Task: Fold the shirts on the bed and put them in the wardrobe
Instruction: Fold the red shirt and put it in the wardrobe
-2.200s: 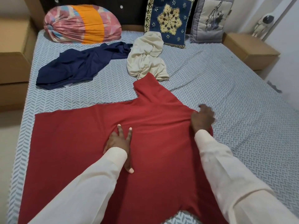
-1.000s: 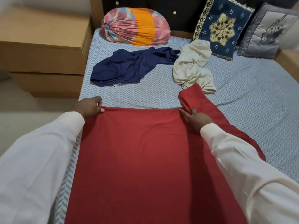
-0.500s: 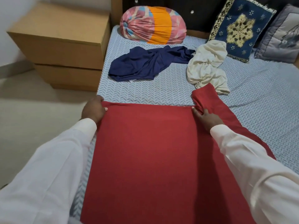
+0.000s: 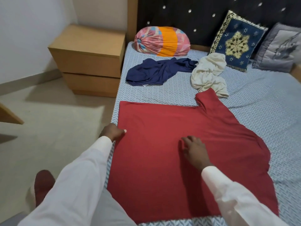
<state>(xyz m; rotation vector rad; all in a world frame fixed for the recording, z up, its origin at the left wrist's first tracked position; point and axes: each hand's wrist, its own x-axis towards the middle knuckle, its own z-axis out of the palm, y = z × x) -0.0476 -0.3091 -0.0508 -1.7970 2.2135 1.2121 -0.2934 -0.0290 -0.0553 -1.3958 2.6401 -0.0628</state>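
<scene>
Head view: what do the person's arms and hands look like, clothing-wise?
The left sleeve and right sleeve are long, loose, plain white, ending in cuffs at the wrists. The left hand and right hand are bare: no gloves, rings or watch visible.

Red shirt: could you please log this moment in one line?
red shirt: flat on bed | left hand: pinches edge | right hand: rests on it

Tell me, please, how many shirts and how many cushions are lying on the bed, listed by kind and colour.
Shirts: 3 (red shirt, navy shirt, cream shirt)
Cushions: 3 (pink-and-orange bolster, blue patterned cushion, grey cushion)
Total: 6
</scene>
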